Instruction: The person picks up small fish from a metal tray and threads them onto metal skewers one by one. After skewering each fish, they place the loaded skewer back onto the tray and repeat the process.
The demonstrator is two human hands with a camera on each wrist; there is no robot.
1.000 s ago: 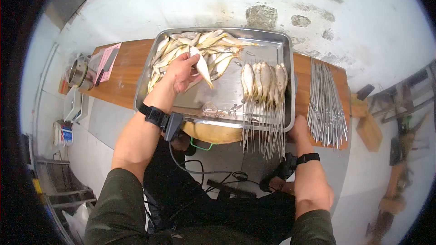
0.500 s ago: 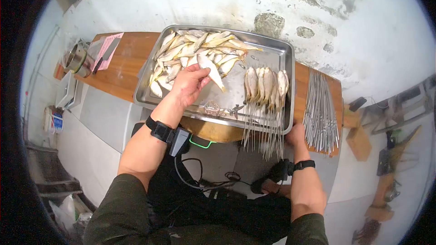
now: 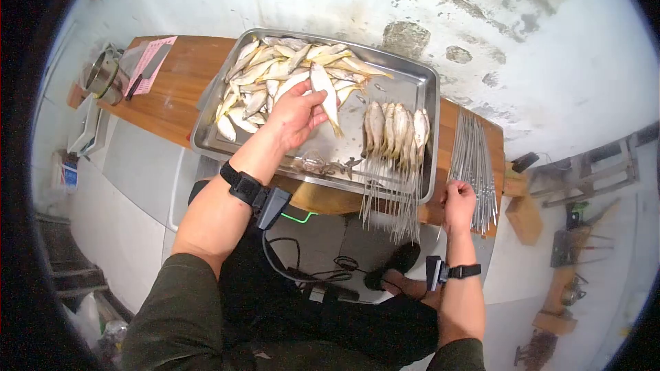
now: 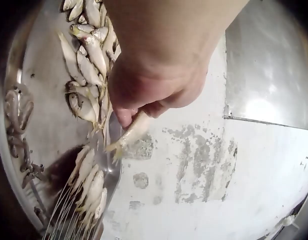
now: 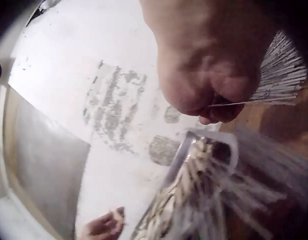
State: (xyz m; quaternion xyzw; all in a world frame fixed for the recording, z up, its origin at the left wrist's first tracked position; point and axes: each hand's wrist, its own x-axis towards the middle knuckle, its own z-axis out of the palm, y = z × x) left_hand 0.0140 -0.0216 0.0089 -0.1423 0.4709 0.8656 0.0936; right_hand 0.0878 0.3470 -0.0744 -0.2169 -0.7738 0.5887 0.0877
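Note:
My left hand (image 3: 300,117) holds one small yellowish-white fish (image 3: 324,98) over the tray, its tail pointing down. In the left wrist view, the tail end of that fish (image 4: 131,134) sticks out below the fingers. At the tray's right front corner, my right hand (image 3: 459,205) has its fingers curled, right beside a spread of metal skewers (image 3: 474,172). A thin skewer (image 5: 274,103) runs from the pinched fingers in the right wrist view. Several skewered fish (image 3: 390,129) lie side by side in the tray, their skewers overhanging the front rim.
Many loose fish (image 3: 265,72) are heaped in the left part of the metal tray (image 3: 434,96). Fish scraps (image 3: 313,163) lie near its front rim. A knife (image 3: 148,69) on a pink sheet and a metal pot (image 3: 103,74) stand at the left end of the wooden board (image 3: 185,86).
The right hand has come up from below the tray's corner to beside the loose skewers. My left hand still holds the fish, now turned more upright. The head view has shifted slightly.

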